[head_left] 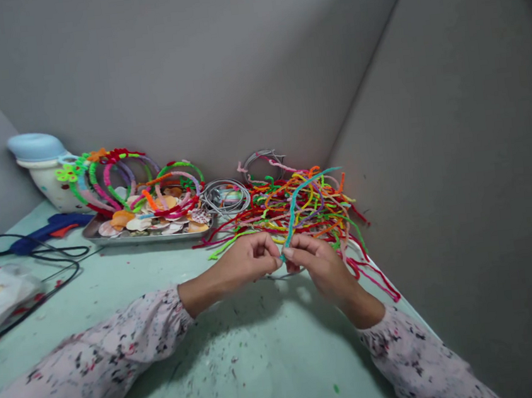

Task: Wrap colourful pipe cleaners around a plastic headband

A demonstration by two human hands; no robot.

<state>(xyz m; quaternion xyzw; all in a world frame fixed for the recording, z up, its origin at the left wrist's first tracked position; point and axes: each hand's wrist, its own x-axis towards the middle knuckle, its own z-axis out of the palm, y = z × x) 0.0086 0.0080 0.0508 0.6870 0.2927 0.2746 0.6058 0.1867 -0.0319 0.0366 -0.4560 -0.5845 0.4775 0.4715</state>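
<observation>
A teal pipe cleaner [294, 205] rises from between my two hands, curving up and to the right over a heap of pipe cleaners. Its lower end lies at the fingertips. My right hand [318, 263] is closed, pinching it near that end between thumb and fingers. Close beside it, my left hand [255, 256] is closed too, with thumb and forefinger pinched at the very tip of the teal strand. A thin grey wire [279, 277] shows just under both hands; whether fingers hold it is hidden.
Behind my hands lies the heap of coloured pipe cleaners [267, 208], beside coiled grey wire [224, 181]. A metal tray [151, 238] bears shells and wrapped headbands [112, 183]. Farther left are a blue glue gun [36, 236] with its cord, a plastic bag [7, 292] and a lidded bin [41, 165].
</observation>
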